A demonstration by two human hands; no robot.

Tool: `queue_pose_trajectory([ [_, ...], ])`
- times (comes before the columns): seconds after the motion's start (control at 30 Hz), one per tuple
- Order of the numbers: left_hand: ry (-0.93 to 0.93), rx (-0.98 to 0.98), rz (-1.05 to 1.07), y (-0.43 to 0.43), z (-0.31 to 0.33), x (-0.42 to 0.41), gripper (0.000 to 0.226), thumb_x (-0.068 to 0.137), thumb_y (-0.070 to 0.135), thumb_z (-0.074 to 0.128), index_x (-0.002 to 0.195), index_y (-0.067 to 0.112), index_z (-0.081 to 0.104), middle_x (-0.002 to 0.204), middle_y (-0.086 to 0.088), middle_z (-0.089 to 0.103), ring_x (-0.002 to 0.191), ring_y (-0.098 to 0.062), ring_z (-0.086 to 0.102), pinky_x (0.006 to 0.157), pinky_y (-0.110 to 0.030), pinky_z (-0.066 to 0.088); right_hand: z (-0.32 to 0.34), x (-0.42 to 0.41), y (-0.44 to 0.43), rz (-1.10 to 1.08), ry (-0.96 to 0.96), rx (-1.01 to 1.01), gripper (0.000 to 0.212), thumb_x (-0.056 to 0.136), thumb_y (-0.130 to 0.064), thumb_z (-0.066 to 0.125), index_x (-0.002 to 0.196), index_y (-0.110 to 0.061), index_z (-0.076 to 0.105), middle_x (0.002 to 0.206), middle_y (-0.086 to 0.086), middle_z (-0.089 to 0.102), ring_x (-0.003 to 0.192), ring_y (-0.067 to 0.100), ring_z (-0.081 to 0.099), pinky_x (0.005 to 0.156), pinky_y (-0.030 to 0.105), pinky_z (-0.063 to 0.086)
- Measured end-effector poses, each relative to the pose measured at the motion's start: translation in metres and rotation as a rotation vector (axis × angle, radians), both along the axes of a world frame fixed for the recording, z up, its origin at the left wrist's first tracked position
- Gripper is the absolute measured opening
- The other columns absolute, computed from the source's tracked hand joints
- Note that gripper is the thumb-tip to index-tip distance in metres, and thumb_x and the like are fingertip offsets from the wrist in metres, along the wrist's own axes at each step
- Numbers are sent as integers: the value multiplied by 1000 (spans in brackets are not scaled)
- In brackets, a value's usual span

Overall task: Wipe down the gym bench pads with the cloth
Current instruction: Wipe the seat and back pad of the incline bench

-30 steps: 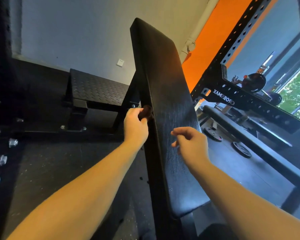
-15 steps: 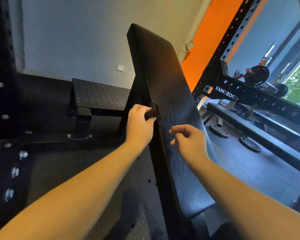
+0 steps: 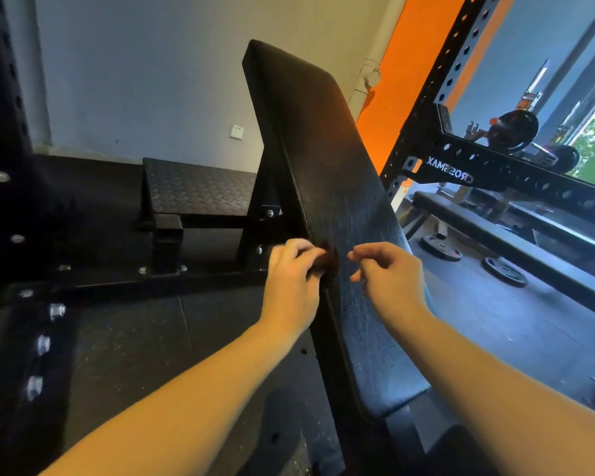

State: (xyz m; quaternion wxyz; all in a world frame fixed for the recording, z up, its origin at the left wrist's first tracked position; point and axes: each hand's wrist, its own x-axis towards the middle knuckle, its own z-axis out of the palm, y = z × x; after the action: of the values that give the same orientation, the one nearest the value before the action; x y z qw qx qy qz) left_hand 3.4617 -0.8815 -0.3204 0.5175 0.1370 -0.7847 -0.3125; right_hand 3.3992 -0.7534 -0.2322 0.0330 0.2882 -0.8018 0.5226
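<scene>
Cloth, a small dark wad, sits bunched in the left hand, whose fingers and thumb curl around it and press it to the left edge of the pad, about halfway up. This pad is long, black and steeply inclined, rising away from the viewer, and its face looks scuffed. The right hand hovers over the pad's face just beside the cloth, fingers loosely curled and holding nothing. Whether it touches the pad cannot be told.

Likely risks: the cloth is wadded so small that each stroke probably covers only a narrow strip, so parts of the wide face could be missed. The grip sits at the very edge, so the wad could slip off the side toward the frame, where bolts stick out close to the knuckles. The pad's top end is high and may need a long reach.

Behind the pad to the left stands a black tread-plate step, with a white socket on the pale wall above it. To the right are a black holed rack against an orange stripe, a flat bench below it, and plates lying on the dark floor. None of these lies between the hands and the pad.
</scene>
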Motion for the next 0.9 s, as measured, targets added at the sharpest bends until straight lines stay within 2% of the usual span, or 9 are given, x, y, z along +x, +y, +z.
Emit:
queue_pose_trajectory([
  [0.1, 117, 271, -114, -9, -4, 8, 24, 91, 8, 70, 113, 18, 72, 110, 11, 59, 107, -8, 57, 94, -21, 46, -3, 5, 3, 15, -22, 2, 34, 94, 6, 52, 92, -21, 74, 85, -5, 77, 60, 11, 65, 53, 25, 49],
  [0.17, 221, 488, -56, -28, 8, 7, 22, 93, 9, 68, 111, 20, 72, 110, 13, 60, 106, -1, 58, 92, -12, 46, 1, 7, 3, 27, -11, 14, 34, 95, 6, 52, 92, -20, 74, 83, -5, 76, 57, 11, 64, 51, 26, 49],
  [0.23, 205, 593, -11, -38, 12, 1, 23, 94, 9, 67, 112, 21, 71, 112, 13, 59, 104, 7, 56, 88, -3, 43, 5, 8, 5, 24, 11, 35, 34, 95, 6, 52, 93, -19, 74, 84, -6, 76, 58, 9, 64, 51, 26, 49],
  [0.33, 93, 542, -11, -25, -1, -10, 28, 94, 7, 65, 120, 19, 68, 115, 12, 58, 105, -1, 58, 95, -16, 48, 9, 9, 4, 27, 30, 51, 33, 96, 5, 52, 93, -19, 74, 85, -9, 76, 64, 17, 67, 57, 37, 52],
  [0.37, 83, 524, -3, -17, -5, -11, 30, 94, 5, 63, 122, 17, 67, 116, 13, 57, 108, -4, 57, 94, -16, 47, 8, 10, 4, 28, 33, 52, 33, 96, 5, 53, 92, -20, 74, 85, -9, 76, 65, 19, 68, 58, 38, 53],
  [0.47, 55, 498, -35, 7, -19, 0, 33, 94, 1, 61, 122, 18, 65, 115, 17, 54, 109, -1, 54, 89, -7, 40, 5, 13, 2, 47, 32, 64, 33, 95, 4, 53, 93, -20, 74, 89, -10, 77, 67, 13, 70, 58, 28, 52],
  [0.6, -33, 461, -163, 23, -40, 19, 36, 91, -4, 62, 109, 27, 66, 109, 16, 56, 104, 0, 57, 90, -13, 45, 0, 20, -3, 73, 0, 36, 33, 94, 6, 52, 92, -18, 74, 88, -7, 77, 64, 13, 69, 54, 25, 48],
  [0.77, 55, 556, -104, -5, -12, 10, 36, 91, -6, 55, 103, 27, 62, 105, 11, 54, 97, 8, 53, 83, -8, 42, 4, 27, -5, 62, -9, 54, 32, 95, 6, 52, 93, -17, 74, 88, -6, 76, 63, 12, 69, 54, 24, 49],
  [0.9, 127, 615, -12, -18, 2, -4, 27, 94, 0, 59, 114, 17, 65, 114, 5, 56, 100, -3, 55, 85, -10, 42, 3, 25, 1, 14, -26, 55, 31, 95, 5, 52, 95, -16, 74, 89, -4, 77, 62, 9, 68, 54, 31, 51],
])
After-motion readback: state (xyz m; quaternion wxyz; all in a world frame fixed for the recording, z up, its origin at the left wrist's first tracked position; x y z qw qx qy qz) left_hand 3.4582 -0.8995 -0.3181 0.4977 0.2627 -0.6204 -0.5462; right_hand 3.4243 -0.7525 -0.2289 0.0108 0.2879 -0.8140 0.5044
